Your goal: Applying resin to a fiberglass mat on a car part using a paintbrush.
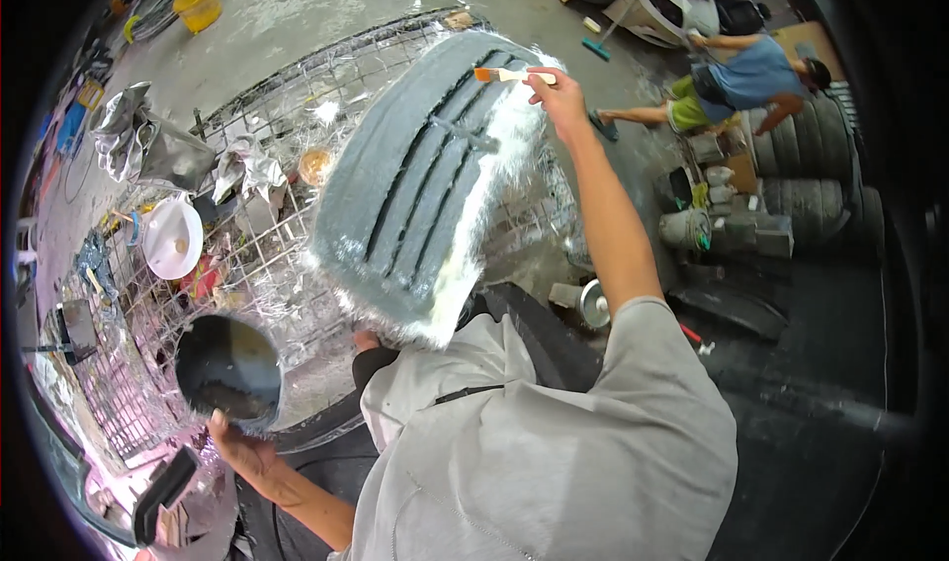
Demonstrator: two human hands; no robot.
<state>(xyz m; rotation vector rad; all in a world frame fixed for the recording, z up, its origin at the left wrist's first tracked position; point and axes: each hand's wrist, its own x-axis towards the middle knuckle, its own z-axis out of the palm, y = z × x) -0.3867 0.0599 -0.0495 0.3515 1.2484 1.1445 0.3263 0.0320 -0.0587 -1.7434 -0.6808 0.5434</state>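
Observation:
My right hand (560, 98) is closed round the pale handle of a paintbrush (490, 75), its orange-brown bristles over the upper part of a grey slotted panel (381, 180). Long dark slots run along the panel. White fibrous matting (502, 146), like fibreglass, covers its right side and frays past the edges. At the lower left my left hand (245, 450) grips the near rim of a round dark bucket (229, 368). Only part of the bucket's inside shows, with some residue at its bottom.
A wire-mesh rack (272, 230) lies under the panel, with a white round container (173, 238) and crumpled silver sheeting (148, 146) on the left. A yellow bucket (198, 3) stands far left. Another person (736, 85) is at the right by stacked dark cylinders (806, 146).

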